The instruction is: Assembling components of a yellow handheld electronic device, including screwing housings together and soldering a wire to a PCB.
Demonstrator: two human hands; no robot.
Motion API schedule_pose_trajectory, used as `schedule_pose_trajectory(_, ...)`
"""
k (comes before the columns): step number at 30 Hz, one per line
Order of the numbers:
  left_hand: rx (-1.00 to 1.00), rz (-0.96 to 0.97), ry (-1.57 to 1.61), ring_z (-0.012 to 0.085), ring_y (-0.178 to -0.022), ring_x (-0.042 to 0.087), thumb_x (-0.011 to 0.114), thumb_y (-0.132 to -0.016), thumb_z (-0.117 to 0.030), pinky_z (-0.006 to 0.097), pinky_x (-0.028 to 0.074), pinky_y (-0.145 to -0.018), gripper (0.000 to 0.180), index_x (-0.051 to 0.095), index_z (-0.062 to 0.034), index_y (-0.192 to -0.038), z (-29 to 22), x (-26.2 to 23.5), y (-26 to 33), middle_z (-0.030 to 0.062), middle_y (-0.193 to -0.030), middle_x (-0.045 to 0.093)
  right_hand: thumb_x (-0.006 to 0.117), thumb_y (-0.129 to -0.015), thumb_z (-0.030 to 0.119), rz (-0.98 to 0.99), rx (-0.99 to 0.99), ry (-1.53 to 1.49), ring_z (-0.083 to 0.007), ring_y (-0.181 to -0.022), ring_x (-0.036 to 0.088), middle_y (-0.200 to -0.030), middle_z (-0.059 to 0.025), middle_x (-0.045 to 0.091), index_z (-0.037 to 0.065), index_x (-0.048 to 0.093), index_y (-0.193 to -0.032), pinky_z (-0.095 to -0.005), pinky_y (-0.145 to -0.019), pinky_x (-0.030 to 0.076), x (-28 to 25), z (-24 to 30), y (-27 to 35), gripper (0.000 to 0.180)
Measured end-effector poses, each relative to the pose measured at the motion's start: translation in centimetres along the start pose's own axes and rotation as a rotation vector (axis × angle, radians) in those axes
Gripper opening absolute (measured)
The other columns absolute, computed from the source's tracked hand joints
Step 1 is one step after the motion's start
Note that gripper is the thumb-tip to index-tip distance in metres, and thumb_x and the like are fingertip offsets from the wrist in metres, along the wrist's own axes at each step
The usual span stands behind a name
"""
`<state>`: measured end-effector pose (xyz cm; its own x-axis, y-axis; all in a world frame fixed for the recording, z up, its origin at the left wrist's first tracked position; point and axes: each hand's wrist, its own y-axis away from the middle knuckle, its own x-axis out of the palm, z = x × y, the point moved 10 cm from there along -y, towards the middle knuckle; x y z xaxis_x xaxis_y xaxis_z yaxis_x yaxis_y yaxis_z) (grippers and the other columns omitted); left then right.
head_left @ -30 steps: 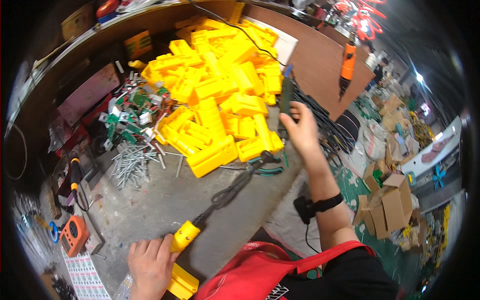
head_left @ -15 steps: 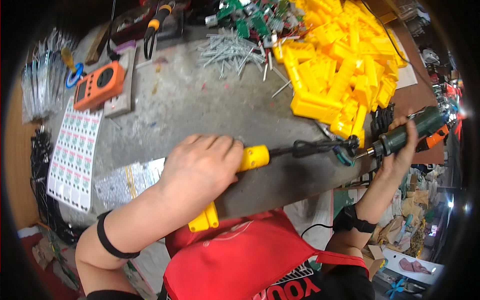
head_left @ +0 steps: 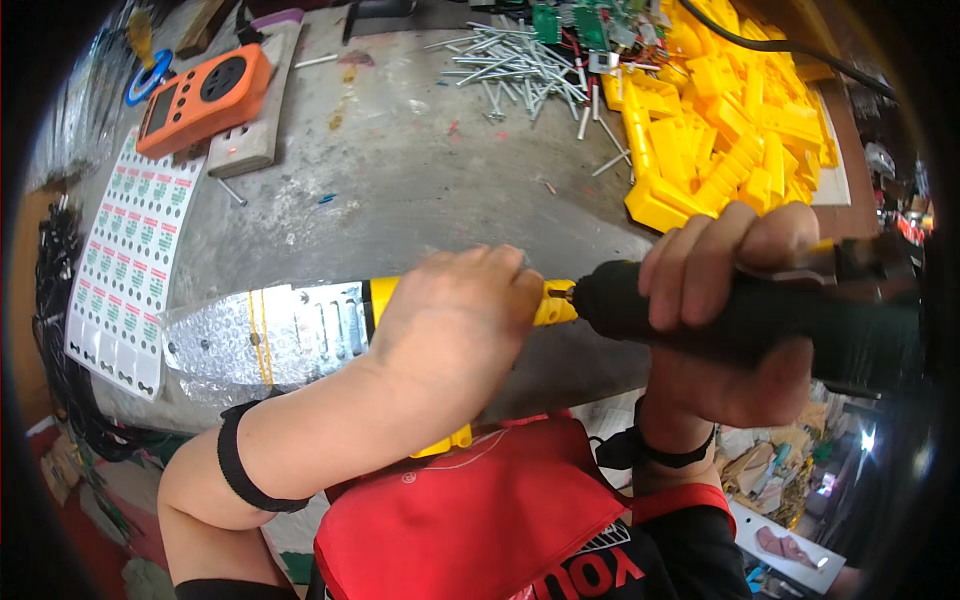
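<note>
My left hand (head_left: 455, 320) is wrapped over a yellow plastic handle (head_left: 557, 303), whose ends stick out on both sides of the fingers. A flat metal blade (head_left: 325, 320) in bubble wrap, tied with yellow bands, extends left from the handle. My right hand (head_left: 735, 290) grips a dark green power screwdriver (head_left: 640, 305), held level. Its nose meets the right end of the handle; the bit's exact seat is too small to make out. Below my left forearm another yellow part (head_left: 445, 441) shows, mostly hidden.
Yellow plastic shells (head_left: 720, 130) are heaped at the far right, beside long screws (head_left: 525, 70) and green circuit boards (head_left: 590, 25). An orange meter (head_left: 205, 95) rests on a power strip (head_left: 245, 150) at left, next to a sticker sheet (head_left: 130, 260). A black cable (head_left: 780, 43) crosses the far right corner.
My right hand has brought the screwdriver left and inward, from the right table edge to the handle's end. My left hand has shifted slightly right with the handle. The view has moved too.
</note>
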<state>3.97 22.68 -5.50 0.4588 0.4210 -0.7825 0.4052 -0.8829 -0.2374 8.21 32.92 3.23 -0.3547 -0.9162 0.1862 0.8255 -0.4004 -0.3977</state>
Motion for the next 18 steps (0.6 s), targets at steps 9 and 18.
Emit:
schedule_pose_trajectory(9,0.001,0.013,0.006,0.0311,-0.084,0.06,0.079,-0.063,-0.012,0.041,0.049,-0.071,0.033,0.057,-0.0057,-0.087,-0.5,0.2,-0.1,0.0094,-0.086,0.055,0.06,-0.085,0.059,0.102,-0.16,0.002,-0.012,-0.058,0.046,-0.072,-0.0006,0.047,0.006,0.045,-0.107,-0.0281,-0.058,0.04,0.4,-0.7,-0.4,0.06)
schedule_pose_trajectory(18,-0.014,-0.012,-0.012,0.0327,-0.083,0.06,0.079,-0.064,-0.01,0.041,0.048,-0.071,0.033,0.058,-0.0063,-0.089,-0.1,-0.1,-0.5,0.0096,-0.087,0.056,0.071,-0.077,0.057,0.229,-0.076,-0.027,-0.0124,-0.056,0.051,-0.074,-0.0004,0.055,0.007,0.048,-0.112,-0.0289,-0.055,0.041,0.4,1.7,-0.2,0.065)
